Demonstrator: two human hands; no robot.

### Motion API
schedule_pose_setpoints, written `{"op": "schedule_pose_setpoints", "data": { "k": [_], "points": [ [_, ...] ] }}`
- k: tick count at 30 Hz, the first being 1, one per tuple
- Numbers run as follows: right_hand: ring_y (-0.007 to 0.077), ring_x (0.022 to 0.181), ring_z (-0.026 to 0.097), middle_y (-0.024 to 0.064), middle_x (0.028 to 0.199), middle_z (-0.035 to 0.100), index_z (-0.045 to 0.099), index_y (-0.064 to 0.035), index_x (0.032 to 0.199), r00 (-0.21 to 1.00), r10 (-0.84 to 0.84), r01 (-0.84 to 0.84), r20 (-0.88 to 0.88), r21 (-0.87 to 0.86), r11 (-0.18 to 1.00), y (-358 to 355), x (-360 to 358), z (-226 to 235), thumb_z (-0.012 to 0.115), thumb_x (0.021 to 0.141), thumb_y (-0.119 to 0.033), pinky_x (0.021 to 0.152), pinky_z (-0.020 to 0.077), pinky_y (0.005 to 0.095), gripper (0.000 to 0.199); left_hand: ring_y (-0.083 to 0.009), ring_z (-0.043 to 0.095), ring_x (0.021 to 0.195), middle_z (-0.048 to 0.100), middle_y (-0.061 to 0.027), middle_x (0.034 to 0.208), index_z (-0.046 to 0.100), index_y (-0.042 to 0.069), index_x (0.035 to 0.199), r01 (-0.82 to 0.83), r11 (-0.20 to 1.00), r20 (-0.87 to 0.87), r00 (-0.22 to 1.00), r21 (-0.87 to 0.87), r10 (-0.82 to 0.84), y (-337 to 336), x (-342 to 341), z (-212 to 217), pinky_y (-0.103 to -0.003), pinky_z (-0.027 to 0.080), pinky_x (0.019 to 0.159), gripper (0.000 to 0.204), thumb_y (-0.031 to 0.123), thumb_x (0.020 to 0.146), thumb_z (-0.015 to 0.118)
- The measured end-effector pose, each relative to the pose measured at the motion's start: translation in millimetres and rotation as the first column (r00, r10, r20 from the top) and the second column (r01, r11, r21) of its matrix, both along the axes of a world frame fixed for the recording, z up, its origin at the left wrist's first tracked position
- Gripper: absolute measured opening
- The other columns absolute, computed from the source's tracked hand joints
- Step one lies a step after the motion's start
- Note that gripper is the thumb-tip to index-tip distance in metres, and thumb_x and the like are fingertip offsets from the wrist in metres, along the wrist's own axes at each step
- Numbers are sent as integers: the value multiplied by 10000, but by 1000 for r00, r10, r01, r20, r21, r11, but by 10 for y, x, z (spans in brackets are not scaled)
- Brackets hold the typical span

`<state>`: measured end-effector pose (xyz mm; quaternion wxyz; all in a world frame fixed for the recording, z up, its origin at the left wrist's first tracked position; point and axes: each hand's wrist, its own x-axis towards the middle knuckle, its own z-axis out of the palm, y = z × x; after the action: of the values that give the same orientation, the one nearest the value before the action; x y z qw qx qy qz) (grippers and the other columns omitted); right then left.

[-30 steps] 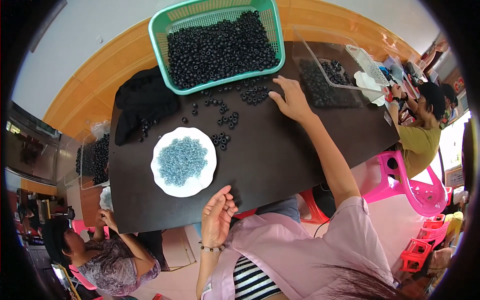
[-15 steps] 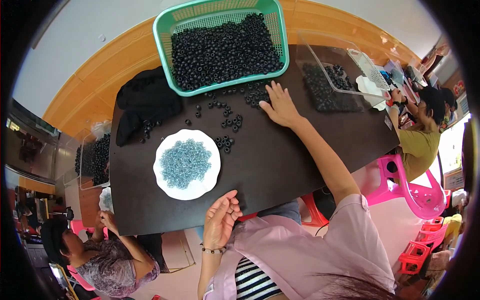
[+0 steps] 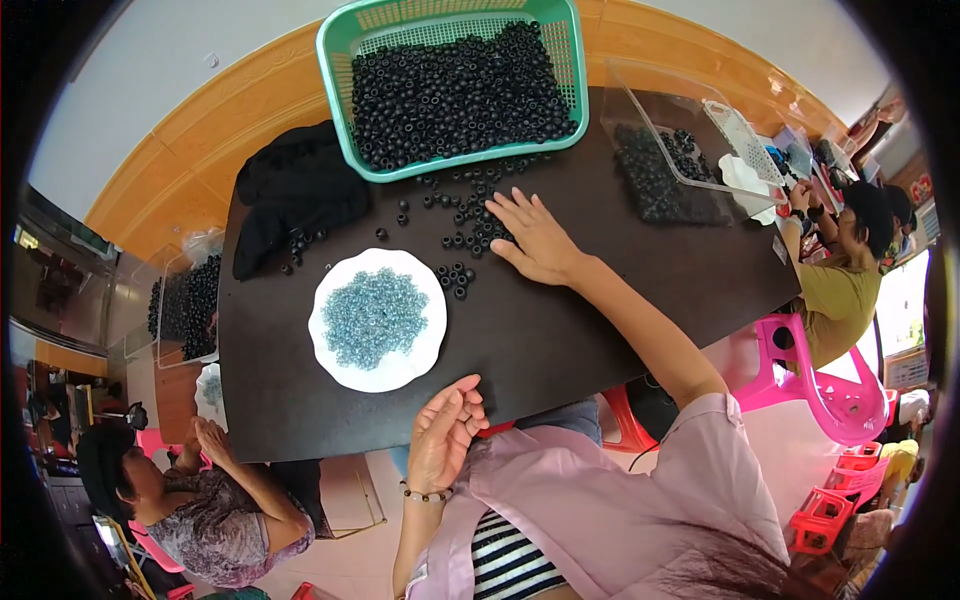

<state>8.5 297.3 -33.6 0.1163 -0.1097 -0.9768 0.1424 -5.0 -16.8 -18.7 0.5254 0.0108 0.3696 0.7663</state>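
My right hand (image 3: pixel 537 243) lies low over the dark table, fingers stretched out, its fingertips against a loose spread of black beads (image 3: pixel 467 218). Closer to the table's near edge, my left hand (image 3: pixel 447 428) is curled with thumb and forefinger pinched together; whatever is between them is too small to make out. A white wavy-edged plate (image 3: pixel 424 364) beside it carries a heap of small clear blue-grey beads (image 3: pixel 372 318). Behind the loose black beads stands a green plastic basket (image 3: pixel 352 150), with many more black beads (image 3: pixel 460 95) inside.
Black cloth (image 3: pixel 300 185) lies at the table's left, with a few black beads by it. A clear bin (image 3: pixel 690 182) of black beads stands at the right. One person (image 3: pixel 215 520) sits at left, another (image 3: pixel 840 290) at right by a pink chair (image 3: pixel 850 400).
My right hand has slid nearer and slightly left, drawing black beads from beside the basket toward the plate. My left hand has barely moved.
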Motion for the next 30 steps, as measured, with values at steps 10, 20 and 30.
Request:
{"op": "schedule_pose_setpoints", "data": {
  "k": [10, 20, 30],
  "points": [
    [390, 1298, 361, 249, 1370, 412, 364, -65, 1397, 980, -5, -13, -197, -89, 996, -112, 43, 38, 457, 955, -298, 1087, 277, 433, 508, -115, 586, 764, 619, -48, 918, 576, -36, 1172, 3, 1000, -6, 1000, -4, -3, -10, -7, -8, -283, 526, 705, 298, 166, 962, 513],
    [325, 935, 533, 138, 915, 572, 605, -53, 1141, 940, -102, 113, -326, 14, 993, 467, -316, 75, 522, 828, -4, 803, 468, 405, 328, -115, 587, 766, 621, -48, 910, 576, -37, 1171, -13, 1000, 0, 1000, 3, 13, -14, 7, 1, -282, 528, 709, 297, 164, 962, 512],
    [325, 952, 535, 143, 945, 589, 652, -59, 1040, 950, -113, 127, -291, 27, 992, 464, -379, 15, 537, 827, -24, 818, 473, 411, 245, -117, 585, 763, 614, -58, 918, 568, -48, 1173, 5, 1000, 5, 1000, 4, -5, -10, 0, -6, -283, 526, 704, 302, 163, 968, 500]
  ]
}}
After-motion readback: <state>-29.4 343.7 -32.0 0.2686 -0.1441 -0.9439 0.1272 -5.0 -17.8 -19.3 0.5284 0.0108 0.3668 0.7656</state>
